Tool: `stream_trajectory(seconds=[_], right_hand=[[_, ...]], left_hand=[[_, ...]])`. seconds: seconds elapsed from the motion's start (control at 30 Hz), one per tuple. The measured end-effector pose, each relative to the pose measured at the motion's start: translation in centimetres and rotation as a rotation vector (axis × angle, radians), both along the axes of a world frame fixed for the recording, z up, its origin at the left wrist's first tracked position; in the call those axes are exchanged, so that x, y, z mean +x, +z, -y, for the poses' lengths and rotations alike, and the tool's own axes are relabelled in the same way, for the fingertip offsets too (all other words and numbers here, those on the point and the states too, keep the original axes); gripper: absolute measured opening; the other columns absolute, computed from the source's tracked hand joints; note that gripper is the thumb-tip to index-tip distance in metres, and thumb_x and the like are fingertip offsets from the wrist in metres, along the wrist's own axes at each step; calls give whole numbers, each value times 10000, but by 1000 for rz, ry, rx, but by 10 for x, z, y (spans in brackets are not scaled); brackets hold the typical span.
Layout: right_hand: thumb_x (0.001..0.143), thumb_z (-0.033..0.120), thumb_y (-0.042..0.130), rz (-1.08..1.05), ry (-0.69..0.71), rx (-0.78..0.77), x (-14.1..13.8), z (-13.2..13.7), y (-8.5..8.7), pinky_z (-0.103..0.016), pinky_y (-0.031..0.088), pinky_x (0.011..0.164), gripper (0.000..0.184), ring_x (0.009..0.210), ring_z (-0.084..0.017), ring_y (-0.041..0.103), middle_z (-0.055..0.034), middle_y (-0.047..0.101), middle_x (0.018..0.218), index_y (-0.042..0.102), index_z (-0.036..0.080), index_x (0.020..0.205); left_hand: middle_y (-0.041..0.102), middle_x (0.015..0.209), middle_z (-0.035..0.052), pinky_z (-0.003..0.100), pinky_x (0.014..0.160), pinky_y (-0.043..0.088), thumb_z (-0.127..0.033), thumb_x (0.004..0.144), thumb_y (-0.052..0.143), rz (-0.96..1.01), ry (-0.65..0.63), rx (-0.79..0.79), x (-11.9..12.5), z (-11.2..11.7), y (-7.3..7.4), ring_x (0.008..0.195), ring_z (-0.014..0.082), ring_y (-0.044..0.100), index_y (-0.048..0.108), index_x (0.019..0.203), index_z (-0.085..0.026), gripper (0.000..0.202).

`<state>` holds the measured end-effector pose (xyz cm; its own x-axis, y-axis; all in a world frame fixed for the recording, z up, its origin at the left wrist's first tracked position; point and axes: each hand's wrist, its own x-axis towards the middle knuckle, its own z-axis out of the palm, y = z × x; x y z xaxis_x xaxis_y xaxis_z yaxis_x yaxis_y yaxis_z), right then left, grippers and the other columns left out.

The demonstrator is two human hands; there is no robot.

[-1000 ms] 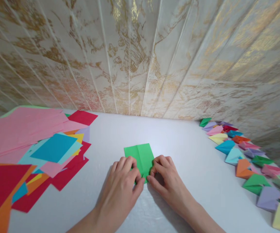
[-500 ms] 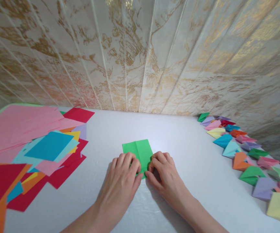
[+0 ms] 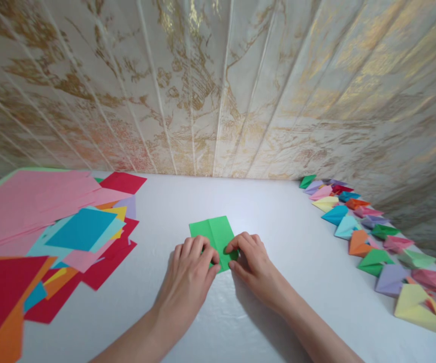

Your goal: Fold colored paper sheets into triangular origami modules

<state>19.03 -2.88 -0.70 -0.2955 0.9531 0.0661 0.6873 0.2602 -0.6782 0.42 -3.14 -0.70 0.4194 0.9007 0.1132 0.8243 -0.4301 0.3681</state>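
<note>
A folded green paper (image 3: 213, 230) lies flat on the white table (image 3: 270, 227), a centre crease running down it. My left hand (image 3: 190, 275) rests on its near left part, fingers curled and pressing down on the paper. My right hand (image 3: 251, 262) sits on the near right part, fingertips pinched together on the paper's right flap. The near end of the paper is hidden under both hands.
A loose pile of coloured paper sheets (image 3: 51, 237), pink, red, blue, orange and yellow, covers the table's left side. Several folded paper pieces (image 3: 369, 242) in many colours run along the right edge. A marbled panelled wall (image 3: 218, 85) rises behind the table.
My right hand's fingers have moved left and up onto the green paper's right flap. The left hand has stayed pressed on it. The view has shifted slightly.
</note>
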Motion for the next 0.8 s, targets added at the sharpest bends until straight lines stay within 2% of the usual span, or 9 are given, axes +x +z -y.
stream_trajectory(seconds=[0.13, 0.27, 0.4, 0.5, 0.6, 0.7, 0.77, 0.8], right_hand=[[761, -49, 577, 15, 37, -25, 5, -4, 4, -393, 393, 884, 341, 973, -236, 471, -33, 578, 1022, 609, 220, 968], [734, -56, 571, 29, 63, -18, 8, -7, 7, -385, 396, 899, 371, 976, -227, 480, -20, 578, 1004, 637, 232, 959], [754, -16, 613, 24, 90, 6, 10, -7, 6, -382, 413, 921, 341, 986, -217, 490, -16, 582, 1014, 646, 236, 982], [724, 0, 703, -3, 134, 34, 15, -4, 12, -363, 428, 956, 365, 1019, -201, 515, -2, 598, 1060, 660, 249, 987], [785, 48, 723, -45, 126, 99, 22, -1, 35, -401, 407, 1016, 250, 1110, -211, 513, -17, 615, 1169, 662, 240, 933], [913, 183, 668, -81, 112, 177, 27, -1, 74, -471, 367, 1049, 73, 1187, -235, 487, -28, 626, 1241, 645, 236, 868], [930, 228, 666, -65, 121, 224, 23, -6, 98, -491, 349, 1044, 81, 1203, -246, 478, -29, 646, 1225, 645, 235, 852], [917, 235, 687, 8, 132, 263, 18, -11, 107, -500, 348, 1027, 74, 1189, -256, 486, -35, 662, 1193, 652, 230, 853]], left_hand=[[577, 1077, 26, 394, 831, 422, -211, 911, 684, -52, -47, 23, -5, 1, 6, 999, 240, 524, 610, 973, -229, 98], [614, 1067, 46, 406, 797, 433, -270, 839, 774, -145, -114, 89, -1, 0, 13, 960, 270, 549, 637, 1026, -224, 236], [653, 956, 61, 401, 791, 440, -128, 843, 726, -192, -196, 167, 13, -5, 15, 918, 273, 578, 663, 971, -182, 153], [664, 885, 52, 371, 819, 449, -11, 862, 601, -149, -227, 210, 17, -6, 24, 908, 242, 598, 663, 884, -173, 174], [667, 851, 30, 342, 802, 461, -61, 929, 518, -29, -183, 237, 12, -2, 46, 863, 214, 609, 649, 837, -187, 203], [636, 790, -9, 251, 706, 477, -183, 1010, 436, 126, -78, 224, 4, 6, 68, 743, 152, 598, 605, 806, -195, 265], [593, 727, -27, 197, 622, 468, -223, 1031, 382, 203, -10, 201, 1, 11, 73, 665, 122, 575, 566, 767, -198, 323], [572, 700, -33, 186, 595, 461, -234, 1028, 381, 226, 15, 190, 0, 13, 72, 639, 117, 563, 548, 740, -201, 335]])
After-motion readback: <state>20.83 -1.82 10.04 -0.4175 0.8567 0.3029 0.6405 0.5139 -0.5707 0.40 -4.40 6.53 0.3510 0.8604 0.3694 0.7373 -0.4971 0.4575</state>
